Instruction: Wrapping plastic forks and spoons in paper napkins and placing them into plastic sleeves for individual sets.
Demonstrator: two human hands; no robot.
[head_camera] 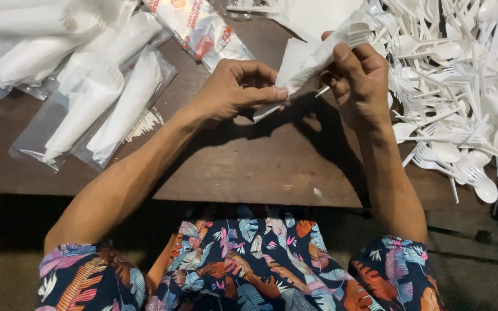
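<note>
Both hands (295, 86) roll napkin (306, 57) around cutlery (white plastic)

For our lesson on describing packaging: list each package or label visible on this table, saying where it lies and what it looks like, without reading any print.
Clear bags: left of the table, overlapping; long transparent sleeves, each with a rolled white napkin inside.
Printed packet: top centre, behind the left hand; clear flat plastic with red and orange print.
Napkin wrap: held between both hands, right hand uppermost; white paper around plastic cutlery, no label.
No signs or screens.
</note>
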